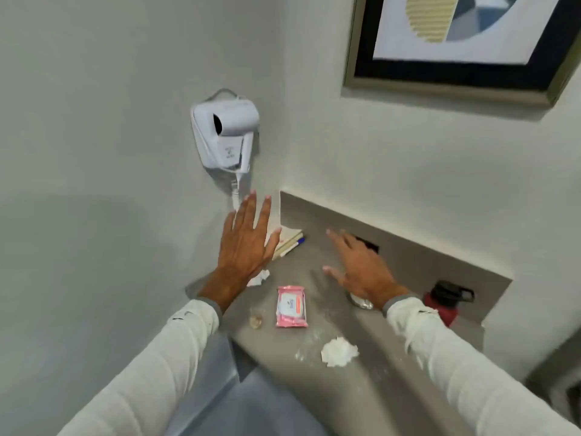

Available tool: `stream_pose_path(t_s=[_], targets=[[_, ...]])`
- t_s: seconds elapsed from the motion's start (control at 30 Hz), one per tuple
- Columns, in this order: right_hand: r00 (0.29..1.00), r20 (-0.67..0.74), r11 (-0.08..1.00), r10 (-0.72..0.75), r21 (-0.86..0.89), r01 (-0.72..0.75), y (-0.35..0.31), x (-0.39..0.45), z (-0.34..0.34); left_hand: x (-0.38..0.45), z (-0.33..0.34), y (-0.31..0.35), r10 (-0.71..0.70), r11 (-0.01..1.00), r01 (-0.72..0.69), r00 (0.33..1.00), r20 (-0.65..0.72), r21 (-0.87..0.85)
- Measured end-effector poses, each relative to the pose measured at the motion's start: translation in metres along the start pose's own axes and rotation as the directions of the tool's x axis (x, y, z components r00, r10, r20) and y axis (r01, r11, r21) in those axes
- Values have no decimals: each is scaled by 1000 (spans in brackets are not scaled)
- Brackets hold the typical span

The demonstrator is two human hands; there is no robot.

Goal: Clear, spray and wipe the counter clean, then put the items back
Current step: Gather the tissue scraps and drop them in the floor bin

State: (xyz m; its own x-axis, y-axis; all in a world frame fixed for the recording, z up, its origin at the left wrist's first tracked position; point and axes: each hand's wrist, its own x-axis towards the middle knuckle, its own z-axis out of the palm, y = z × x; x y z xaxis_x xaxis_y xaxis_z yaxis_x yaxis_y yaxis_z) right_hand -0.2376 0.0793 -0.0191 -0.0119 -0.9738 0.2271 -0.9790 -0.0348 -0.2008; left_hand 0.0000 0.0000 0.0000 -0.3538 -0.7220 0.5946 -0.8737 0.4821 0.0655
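A grey counter [317, 369] runs from the wall corner toward me, dusted with white powder. On it lie a pink wipes packet [291, 306], a crumpled white tissue [339, 351], a second crumpled tissue [259, 277] under my left wrist, a small clear cup [256, 319], and a notepad with pens [287, 240] in the far corner. My left hand [246, 243] hovers open over the notepad's left edge. My right hand [358, 269] is open above the counter's middle, fingers spread. A crinkled foil-like object [361, 302] shows under my right wrist.
A red bottle with a black lid [446, 302] stands at the counter's right end against the backsplash. A white hair dryer [224, 133] hangs on the left wall. A dark wall outlet [371, 245] sits behind my right hand. A framed picture [456, 42] hangs above.
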Motion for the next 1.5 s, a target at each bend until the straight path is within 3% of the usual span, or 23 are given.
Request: stream_pose_path(t_s=[0.07, 0.13, 0.2, 0.33, 0.47, 0.6, 0.73, 0.83, 0.93, 1.03, 1.1, 1.23, 1.3, 1.43, 1.5], targets=[[951, 291, 995, 99, -3, -102, 1, -15, 44, -21, 33, -4, -58, 995, 73, 979, 196, -69], [838, 512, 977, 188, -8, -215, 4, -42, 90, -54, 70, -12, -108, 985, 149, 928, 357, -91], [806, 553, 970, 210, -14, -243, 8, -62, 127, -80, 99, -20, -124, 980, 183, 878, 463, -84], [818, 509, 959, 267, -58, -277, 12, -80, 173, -114, 145, -35, -133, 978, 206, 754, 643, -39], [848, 444, 938, 288, 46, -343, 18, -58, 188, -127, 179, -46, -135, 972, 231, 687, 714, -39], [885, 280, 889, 373, 166, -427, 39, -2, 177, -135, 203, -57, -60, 991, 125, 707, 705, -40], [891, 228, 869, 392, 227, -440, 71, 59, 168, -123, 210, -61, -28, 993, 102, 722, 691, -66], [888, 244, 869, 389, 223, -442, 92, 99, 173, -88, 205, -65, -129, 944, 291, 759, 638, -155], [868, 330, 906, 372, 75, -417, 108, 130, 187, -43, 199, -76, -306, 799, 514, 794, 525, -311], [840, 378, 912, 389, -27, -410, 116, 144, 201, -4, 209, -94, -371, 658, 644, 728, 576, -390], [832, 376, 907, 407, -55, -418, 118, 150, 208, 14, 223, -105, -374, 626, 684, 685, 625, -375], [818, 369, 892, 441, -73, -447, 113, 156, 216, 27, 253, -124, -293, 794, 579, 629, 720, -183], [850, 335, 906, 406, -28, -422, 98, 155, 215, 28, 261, -126, -250, 829, 539, 594, 765, -148], [924, 203, 934, 325, 82, -347, 60, 138, 208, 25, 264, -120, -233, 864, 484, 630, 741, -139], [948, 115, 941, 298, 133, -312, 48, 122, 205, 23, 259, -117, -215, 884, 439, 689, 693, -162]])
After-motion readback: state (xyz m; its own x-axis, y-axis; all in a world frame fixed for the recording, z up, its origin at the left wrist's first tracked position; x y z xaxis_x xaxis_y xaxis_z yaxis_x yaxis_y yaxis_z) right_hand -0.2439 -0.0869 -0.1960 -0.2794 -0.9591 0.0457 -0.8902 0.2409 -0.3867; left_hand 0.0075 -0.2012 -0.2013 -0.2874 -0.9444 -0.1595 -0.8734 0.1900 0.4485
